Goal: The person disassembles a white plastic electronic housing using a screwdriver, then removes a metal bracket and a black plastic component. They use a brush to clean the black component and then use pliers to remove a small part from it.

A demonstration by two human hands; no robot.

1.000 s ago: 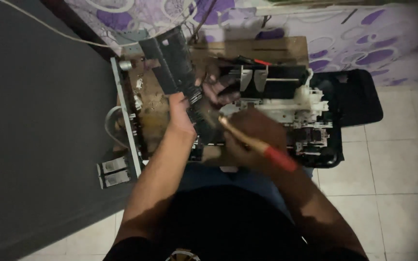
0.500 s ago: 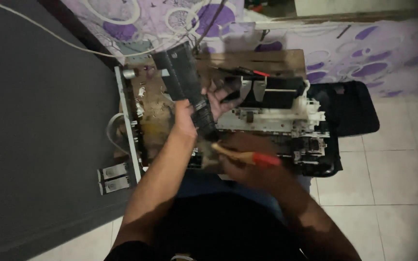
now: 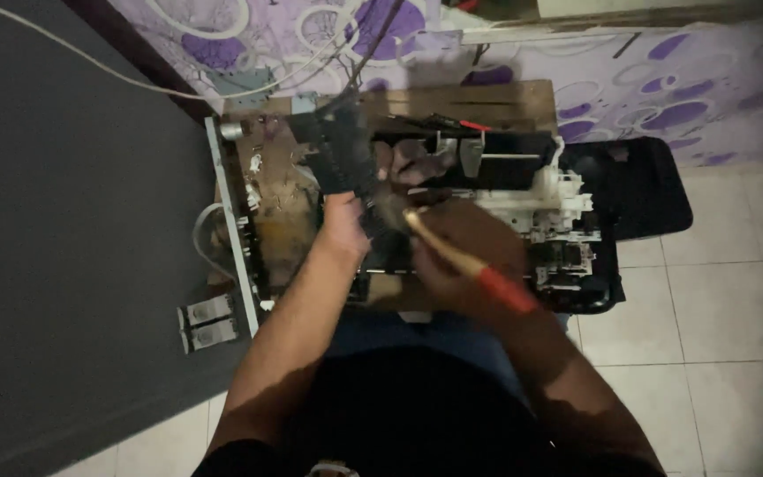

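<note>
The black flat part (image 3: 339,152) stands tilted over the middle of the opened printer chassis (image 3: 505,208), its upper end toward the purple-patterned wall (image 3: 664,79) and its lower end in your left hand (image 3: 346,216). Your left fingers are wrapped shut around that lower end, so the part's weight hangs from one grip; hold it low and firmly, and keep it from swinging against the white plastic frame (image 3: 545,190) just beside it.

Your right hand (image 3: 465,252) is closed around a screwdriver with a yellow and red handle (image 3: 479,269), whose working end points toward the spot where your left hand meets the part. The tip itself is lost in the shadow, so I cannot tell whether it touches anything. In this dim light, my advice is to bring the tip in slowly and feel it seat before you press or turn, because a slip here would land on your own left fingers.

The chassis rests on a wooden board (image 3: 487,102) serving as a counter, above the tiled floor (image 3: 717,336). The open black tray of the chassis holds the white mechanism and dark small parts at its right end, too dim to name. A metal rail (image 3: 231,230) lies along the left edge, with two small grey blocks (image 3: 205,322) near its foot.
</note>
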